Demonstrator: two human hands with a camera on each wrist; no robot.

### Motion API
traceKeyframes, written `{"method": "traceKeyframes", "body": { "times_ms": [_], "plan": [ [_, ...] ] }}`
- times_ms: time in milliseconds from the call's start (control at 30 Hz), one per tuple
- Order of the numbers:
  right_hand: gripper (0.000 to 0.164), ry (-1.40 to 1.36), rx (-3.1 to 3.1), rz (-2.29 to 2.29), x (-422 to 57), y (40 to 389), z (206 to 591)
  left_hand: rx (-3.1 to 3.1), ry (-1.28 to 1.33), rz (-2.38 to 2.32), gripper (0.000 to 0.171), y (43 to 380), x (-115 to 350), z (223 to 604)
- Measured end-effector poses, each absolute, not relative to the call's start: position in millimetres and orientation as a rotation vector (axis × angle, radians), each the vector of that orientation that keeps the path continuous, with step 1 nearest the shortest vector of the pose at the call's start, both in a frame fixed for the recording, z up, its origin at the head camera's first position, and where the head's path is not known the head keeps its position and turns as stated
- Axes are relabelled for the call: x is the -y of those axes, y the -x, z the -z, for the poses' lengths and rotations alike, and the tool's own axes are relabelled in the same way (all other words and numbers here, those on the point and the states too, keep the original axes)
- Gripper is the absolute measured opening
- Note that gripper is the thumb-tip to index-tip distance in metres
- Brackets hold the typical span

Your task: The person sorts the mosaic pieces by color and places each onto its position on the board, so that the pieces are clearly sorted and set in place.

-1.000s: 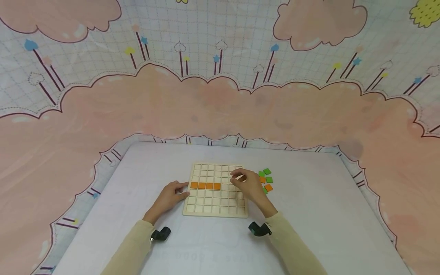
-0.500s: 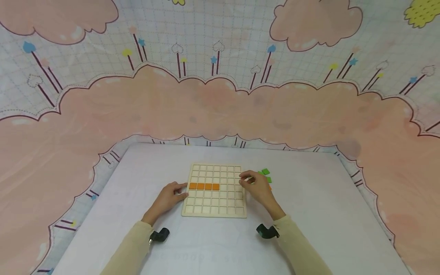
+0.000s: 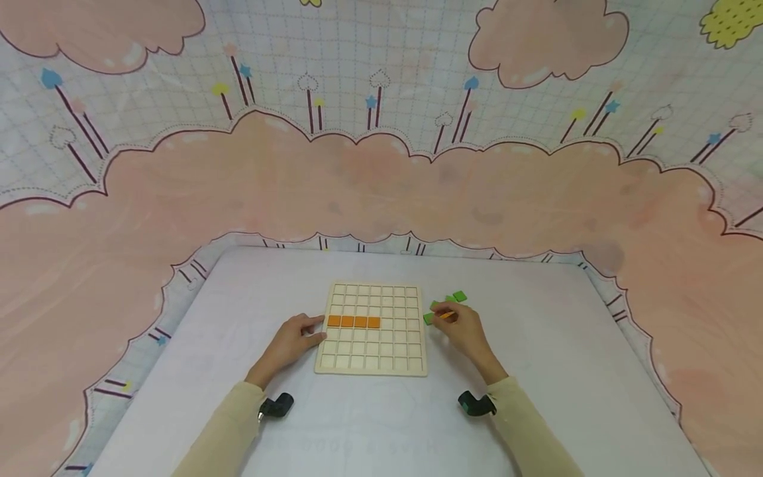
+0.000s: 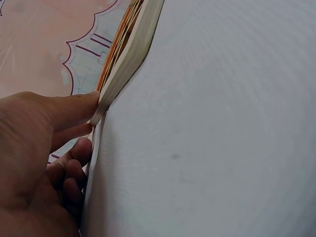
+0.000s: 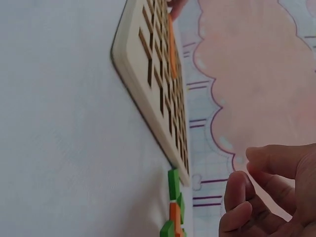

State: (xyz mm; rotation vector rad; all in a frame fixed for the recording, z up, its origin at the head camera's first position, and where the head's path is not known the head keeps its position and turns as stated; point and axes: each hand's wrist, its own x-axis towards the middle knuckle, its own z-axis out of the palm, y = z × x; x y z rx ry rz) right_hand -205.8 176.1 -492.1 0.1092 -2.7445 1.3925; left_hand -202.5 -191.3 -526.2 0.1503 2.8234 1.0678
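Board (image 3: 358, 362) of pale wood, flat on the white table (image 3: 357, 424), carries a seven-by-seven grid of shallow compartments; from where I stand, four orange tiles (image 3: 348, 321) fill the first four compartments from the left in its middle row. Beside its right edge I count four green tiles (image 3: 459, 296) from above, with at least one orange tile (image 5: 175, 212) lying among them; the hand may hide others. The left hand (image 3: 295, 343) has thumb and forefinger spread, tips touching the board's left edge. The right hand (image 3: 473, 333) hangs just above those loose tiles, fingers softly bent, thumb and forefinger slightly apart, gripping nothing.
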Motion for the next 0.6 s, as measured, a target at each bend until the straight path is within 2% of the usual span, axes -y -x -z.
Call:
{"method": "traceKeyframes", "body": {
  "times_ms": [600],
  "plan": [
    [0.024, -0.014, 2.778, -1.346, -216, 203, 505, -2.830, -0.181, -1.059, 0.048, 202, 192, 525]
  ]
}}
